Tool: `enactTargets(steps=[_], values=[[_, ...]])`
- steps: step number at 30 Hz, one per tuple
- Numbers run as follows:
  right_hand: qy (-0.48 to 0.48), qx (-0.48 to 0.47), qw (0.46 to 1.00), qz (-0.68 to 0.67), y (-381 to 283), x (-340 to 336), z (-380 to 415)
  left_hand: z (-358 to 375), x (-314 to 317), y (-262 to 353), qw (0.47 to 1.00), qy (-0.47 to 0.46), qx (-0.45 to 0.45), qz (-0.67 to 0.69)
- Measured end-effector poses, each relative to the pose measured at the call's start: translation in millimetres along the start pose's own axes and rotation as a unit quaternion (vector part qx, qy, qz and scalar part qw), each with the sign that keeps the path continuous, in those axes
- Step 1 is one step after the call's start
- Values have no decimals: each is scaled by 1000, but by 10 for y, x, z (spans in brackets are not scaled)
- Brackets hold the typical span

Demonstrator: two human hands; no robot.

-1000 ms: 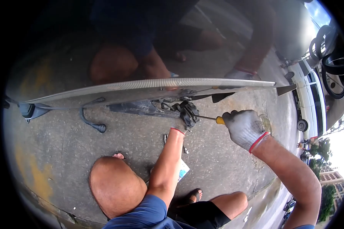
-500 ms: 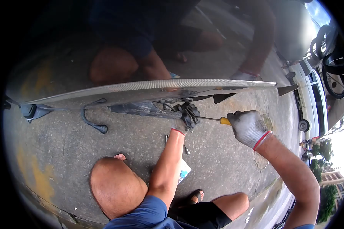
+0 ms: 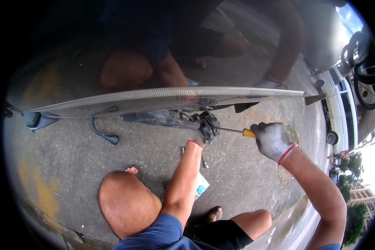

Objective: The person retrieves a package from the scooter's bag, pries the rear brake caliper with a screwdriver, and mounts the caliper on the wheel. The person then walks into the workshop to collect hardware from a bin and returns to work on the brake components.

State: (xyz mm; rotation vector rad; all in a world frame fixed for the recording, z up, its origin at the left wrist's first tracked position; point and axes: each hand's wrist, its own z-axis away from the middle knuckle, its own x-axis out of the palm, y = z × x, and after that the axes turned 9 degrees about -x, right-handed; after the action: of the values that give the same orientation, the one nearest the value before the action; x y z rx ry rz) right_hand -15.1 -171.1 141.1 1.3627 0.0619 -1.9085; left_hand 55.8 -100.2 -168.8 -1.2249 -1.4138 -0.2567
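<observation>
My right hand (image 3: 274, 141), in a white knitted glove with a red cuff and soiled fingertips, is closed around the yellow handle of a screwdriver (image 3: 248, 133). The screwdriver's thin metal shaft (image 3: 229, 129) points left, its tip end overlapping the dark fingers of my left hand (image 3: 207, 127). That hand, gloved too, has its fingers curled at the end of a long, scuffed black part (image 3: 156, 118). What exactly those fingers grip, I cannot tell. Just above both hands runs the edge of a glossy dark panel (image 3: 183, 91), which mirrors my arms and knees.
A curved black handle-like piece (image 3: 105, 132) hangs under the panel edge on the left. On the concrete below my left hand lie a small metal tool (image 3: 205, 163) and a printed paper (image 3: 202, 185). A white van (image 3: 339, 110) stands at the right, beside black looped objects (image 3: 364, 73).
The view has shifted very slightly. Both hands hold nearly the same position, and the screwdriver keeps its place and direction between them.
</observation>
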Motion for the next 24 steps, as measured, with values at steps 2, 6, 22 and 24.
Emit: enactTargets(steps=[2,6,22,24], values=[[4,-4,1000,0,15,17,7,11,23,-10,1000,-6,-1,1],[17,-4,1000,-9,38,61,33,40,49,-31,1000,4,1,-2],[26,11,999,-39,82,184,96,23,-88,19,1000,19,1,3],[20,19,999,-39,42,109,87,-55,-214,42,802,-105,-154,568]])
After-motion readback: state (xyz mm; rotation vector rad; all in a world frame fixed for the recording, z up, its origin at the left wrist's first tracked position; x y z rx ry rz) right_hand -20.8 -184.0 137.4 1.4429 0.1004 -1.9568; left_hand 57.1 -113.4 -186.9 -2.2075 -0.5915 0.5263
